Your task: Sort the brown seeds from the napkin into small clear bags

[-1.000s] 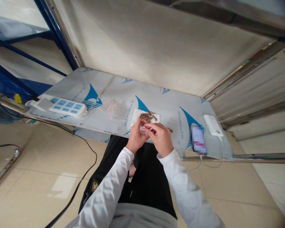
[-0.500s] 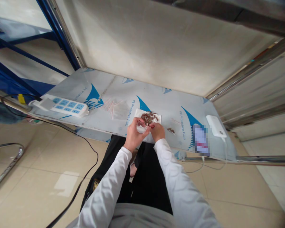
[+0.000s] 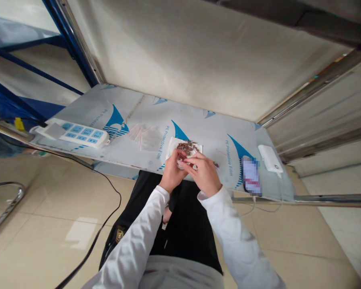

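Observation:
Over the near edge of a white paper sheet (image 3: 172,145), my two hands meet at the fingertips. My left hand (image 3: 172,171) is closed around a small clear plastic bag (image 3: 180,159), which the fingers mostly cover. My right hand (image 3: 205,171) comes in from the other side, its thumb and fingers closed at the bag's edge. Just beyond the fingers lies a heap of small reddish-brown pieces (image 3: 189,147) on the sheet. Partly behind my right hand, a few similar pieces (image 3: 216,164) lie on the table.
Flat clear zip bags (image 3: 147,138) lie left of the sheet on the film-covered table (image 3: 156,112). A white power strip (image 3: 84,134) is at the left end. On the right are a phone (image 3: 252,176) and a white power bank (image 3: 270,158) with cables. A black cord (image 3: 114,196) hangs in front.
My right hand has turned and shifted, with its fingers now spread over the bag's top beside my left fingertips. The bag is more covered. The camera view has shifted slightly.

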`<state>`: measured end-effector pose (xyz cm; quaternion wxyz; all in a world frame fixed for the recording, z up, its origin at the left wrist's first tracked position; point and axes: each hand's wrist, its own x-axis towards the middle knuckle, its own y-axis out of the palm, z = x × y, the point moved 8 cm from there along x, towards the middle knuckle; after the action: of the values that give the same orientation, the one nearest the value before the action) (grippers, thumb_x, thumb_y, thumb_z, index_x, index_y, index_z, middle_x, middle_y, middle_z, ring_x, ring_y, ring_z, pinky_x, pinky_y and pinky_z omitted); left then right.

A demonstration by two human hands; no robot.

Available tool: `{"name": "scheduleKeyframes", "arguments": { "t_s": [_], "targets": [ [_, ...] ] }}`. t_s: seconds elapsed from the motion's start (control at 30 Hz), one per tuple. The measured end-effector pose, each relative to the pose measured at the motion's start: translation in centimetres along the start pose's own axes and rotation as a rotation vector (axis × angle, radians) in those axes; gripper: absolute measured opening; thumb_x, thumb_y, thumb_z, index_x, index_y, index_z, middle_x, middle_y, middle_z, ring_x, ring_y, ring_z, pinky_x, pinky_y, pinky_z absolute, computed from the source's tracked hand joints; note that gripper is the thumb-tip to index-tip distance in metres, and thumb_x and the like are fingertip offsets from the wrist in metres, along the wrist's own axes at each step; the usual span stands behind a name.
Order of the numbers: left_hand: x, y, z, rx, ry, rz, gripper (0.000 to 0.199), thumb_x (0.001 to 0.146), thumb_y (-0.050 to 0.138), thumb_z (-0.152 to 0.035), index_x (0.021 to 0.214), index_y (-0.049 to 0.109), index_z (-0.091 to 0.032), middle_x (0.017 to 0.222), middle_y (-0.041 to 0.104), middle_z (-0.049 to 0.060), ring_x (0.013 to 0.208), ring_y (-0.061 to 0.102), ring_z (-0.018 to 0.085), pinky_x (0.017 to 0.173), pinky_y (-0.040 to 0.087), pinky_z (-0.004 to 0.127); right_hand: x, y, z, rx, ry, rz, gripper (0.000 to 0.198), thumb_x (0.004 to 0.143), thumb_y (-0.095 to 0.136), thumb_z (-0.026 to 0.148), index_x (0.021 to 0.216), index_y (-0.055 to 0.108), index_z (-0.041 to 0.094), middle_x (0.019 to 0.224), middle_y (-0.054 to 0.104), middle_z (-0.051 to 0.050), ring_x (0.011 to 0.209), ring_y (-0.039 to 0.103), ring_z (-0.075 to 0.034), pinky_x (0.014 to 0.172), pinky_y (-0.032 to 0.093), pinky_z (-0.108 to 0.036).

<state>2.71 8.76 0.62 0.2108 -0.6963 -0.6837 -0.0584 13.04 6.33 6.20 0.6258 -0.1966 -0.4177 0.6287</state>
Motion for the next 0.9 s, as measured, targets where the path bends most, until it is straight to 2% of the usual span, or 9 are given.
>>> {"name": "scheduleKeyframes", "arguments": {
  "t_s": [0.07, 0.13, 0.23, 0.33, 0.43, 0.53, 0.63, 0.73, 0.9],
  "targets": [
    [0.0, 0.2, -0.3, -0.013, 0.012, 0.014, 0.034, 0.069, 0.069, -0.024, 0.095, 0.047, -0.021, 0.082, 0.058, 0.000, 0.067, 0.055, 0.012, 0.064, 0.044, 0.024, 0.2, 0.3, -0.1, 0.025, -0.020, 0.044, 0.021, 0.082, 0.063, 0.039, 0.083, 0.074, 0.021, 0.089, 0.061, -0.006, 0.072, 0.060, -0.015, 0.064, 0.050, -0.027],
    [0.0, 0.4, -0.7, -0.023, 0.042, 0.049, 0.047, 0.064, 0.073, -0.024, 0.102, 0.045, -0.021, 0.087, 0.058, 0.002, 0.070, 0.056, 0.014, 0.066, 0.045, 0.026, 0.4, 0.4, -1.1, 0.081, -0.011, 0.052, 0.020, 0.081, 0.064, 0.038, 0.078, 0.074, 0.021, 0.101, 0.061, -0.008, 0.082, 0.062, -0.017, 0.064, 0.051, -0.026],
    [0.1, 0.3, -1.0, -0.075, 0.057, 0.109, 0.065, 0.058, 0.077, -0.025, 0.114, 0.044, -0.019, 0.096, 0.058, 0.006, 0.078, 0.056, 0.016, 0.071, 0.047, 0.029, 0.5, 0.4, -3.2, 0.189, 0.057, 0.070, 0.017, 0.082, 0.062, 0.034, 0.077, 0.071, 0.020, 0.099, 0.067, -0.007, 0.086, 0.065, -0.018, 0.067, 0.052, -0.027],
    [0.2, 0.5, -0.2, -0.288, -0.074, 0.148, 0.048, 0.071, 0.070, -0.030, 0.113, 0.049, -0.019, 0.098, 0.062, 0.007, 0.080, 0.059, 0.016, 0.070, 0.049, 0.029, 0.5, 0.3, -4.6, 0.381, 0.136, 0.101, 0.016, 0.083, 0.060, 0.033, 0.085, 0.067, 0.019, 0.084, 0.072, -0.004, 0.077, 0.067, -0.017, 0.072, 0.052, -0.029],
    [0.3, 0.6, 1.0, -0.523, -0.217, 0.108, 0.025, 0.080, 0.063, -0.036, 0.094, 0.057, -0.017, 0.088, 0.066, 0.007, 0.077, 0.064, 0.016, 0.070, 0.052, 0.030, 0.5, 0.0, -5.1, 0.556, 0.200, 0.062, 0.022, 0.080, 0.063, 0.035, 0.095, 0.063, 0.019, 0.082, 0.072, -0.003, 0.076, 0.068, -0.017, 0.073, 0.053, -0.029],
    [0.3, 0.4, 1.7, -0.591, -0.282, 0.018, 0.025, 0.076, 0.068, -0.039, 0.079, 0.060, -0.016, 0.073, 0.068, 0.004, 0.069, 0.065, 0.015, 0.071, 0.053, 0.031, 0.5, 0.3, -5.6, 0.638, 0.277, 0.018, 0.039, 0.074, 0.069, 0.038, 0.107, 0.061, 0.019, 0.084, 0.073, -0.004, 0.077, 0.069, -0.018, 0.071, 0.054, -0.030],
    [0.2, 0.4, 1.7, -0.596, -0.309, -0.013, 0.025, 0.073, 0.071, -0.038, 0.075, 0.062, -0.014, 0.071, 0.069, 0.005, 0.067, 0.066, 0.015, 0.070, 0.053, 0.031, 0.4, 1.2, -5.8, 0.673, 0.318, 0.019, 0.032, 0.071, 0.071, 0.041, 0.092, 0.069, 0.016, 0.082, 0.073, -0.006, 0.076, 0.068, -0.018, 0.070, 0.053, -0.029],
    [0.1, 0.3, 1.4, -0.596, -0.332, -0.011, 0.026, 0.071, 0.073, -0.037, 0.072, 0.064, -0.013, 0.066, 0.068, 0.004, 0.062, 0.064, 0.013, 0.066, 0.052, 0.028, 0.2, 1.6, -5.9, 0.707, 0.340, 0.019, 0.029, 0.071, 0.071, 0.043, 0.078, 0.071, 0.015, 0.077, 0.073, -0.005, 0.070, 0.066, -0.016, 0.067, 0.051, -0.027],
    [-0.1, 0.8, 1.3, -0.574, -0.449, 0.082, 0.032, 0.071, 0.071, -0.042, 0.079, 0.066, -0.012, 0.068, 0.068, 0.004, 0.057, 0.061, 0.010, 0.056, 0.049, 0.021, -0.1, 1.9, -6.2, 0.803, 0.445, 0.040, 0.034, 0.066, 0.075, 0.045, 0.079, 0.071, 0.014, 0.067, 0.069, -0.003, 0.056, 0.057, -0.011, 0.055, 0.044, -0.023]
  ]
}}
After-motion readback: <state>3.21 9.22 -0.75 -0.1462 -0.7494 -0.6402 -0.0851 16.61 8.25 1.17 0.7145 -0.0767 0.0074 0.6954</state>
